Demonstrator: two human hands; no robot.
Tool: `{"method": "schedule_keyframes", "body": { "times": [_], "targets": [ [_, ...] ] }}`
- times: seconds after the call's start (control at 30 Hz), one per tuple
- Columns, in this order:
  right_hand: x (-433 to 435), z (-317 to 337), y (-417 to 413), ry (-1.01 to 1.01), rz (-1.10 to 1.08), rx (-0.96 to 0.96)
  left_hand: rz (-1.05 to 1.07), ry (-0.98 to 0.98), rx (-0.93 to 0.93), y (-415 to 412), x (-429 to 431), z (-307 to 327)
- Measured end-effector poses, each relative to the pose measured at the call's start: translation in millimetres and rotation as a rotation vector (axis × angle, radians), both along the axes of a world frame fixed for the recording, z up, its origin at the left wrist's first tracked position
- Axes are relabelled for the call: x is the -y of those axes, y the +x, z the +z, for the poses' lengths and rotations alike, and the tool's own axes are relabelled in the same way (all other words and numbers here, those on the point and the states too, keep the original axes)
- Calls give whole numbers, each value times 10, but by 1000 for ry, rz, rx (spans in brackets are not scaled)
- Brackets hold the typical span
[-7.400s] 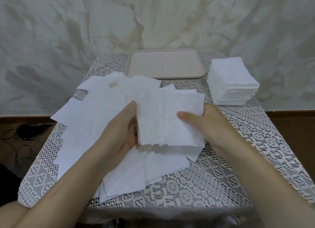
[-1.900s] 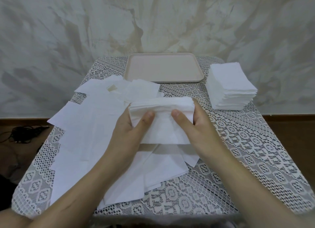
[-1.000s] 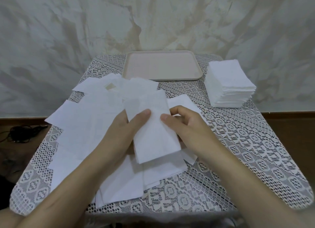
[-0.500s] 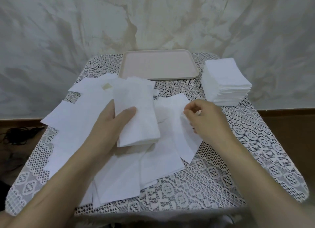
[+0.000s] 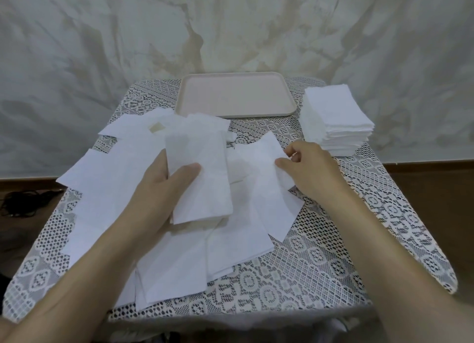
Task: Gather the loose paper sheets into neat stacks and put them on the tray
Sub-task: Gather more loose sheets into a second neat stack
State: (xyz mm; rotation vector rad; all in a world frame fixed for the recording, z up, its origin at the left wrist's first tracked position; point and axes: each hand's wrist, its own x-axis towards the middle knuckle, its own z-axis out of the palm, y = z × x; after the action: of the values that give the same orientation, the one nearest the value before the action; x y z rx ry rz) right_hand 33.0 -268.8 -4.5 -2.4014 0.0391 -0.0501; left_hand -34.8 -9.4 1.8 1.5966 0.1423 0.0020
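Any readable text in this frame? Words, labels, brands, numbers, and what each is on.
None: no word, label, brand or number shows anywhere.
loose paper sheets: blank white.
bundle of sheets gripped by the left hand: blank.
single sheet pinched by the right hand: blank.
stack of sheets: blank.
tray: plain, unmarked.
lace tablecloth: pattern only.

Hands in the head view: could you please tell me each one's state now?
Left hand: grips a paper stack, thumb on top.
Right hand: pinches one loose sheet.

white paper sheets (image 5: 107, 178), pale pink tray (image 5: 234, 96), white lace tablecloth (image 5: 320, 260)
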Motion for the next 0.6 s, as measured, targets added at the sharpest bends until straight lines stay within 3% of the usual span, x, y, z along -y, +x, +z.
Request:
{"method": "schedule_keyframes", "body": {
  "times": [0.13, 0.23, 0.37, 0.6],
  "targets": [
    [28, 23, -3, 83, -50, 169, -7, -17, 9, -8, 0, 0],
    [56, 129, -16, 329, -74, 283, -17, -29, 20, -17, 6, -4],
    [39, 197, -115, 629, -26, 182, -3, -45, 19, -20, 14, 0],
    [12, 83, -167, 664, 9, 18, -10, -50, 5, -23, 1, 3]
  ]
}}
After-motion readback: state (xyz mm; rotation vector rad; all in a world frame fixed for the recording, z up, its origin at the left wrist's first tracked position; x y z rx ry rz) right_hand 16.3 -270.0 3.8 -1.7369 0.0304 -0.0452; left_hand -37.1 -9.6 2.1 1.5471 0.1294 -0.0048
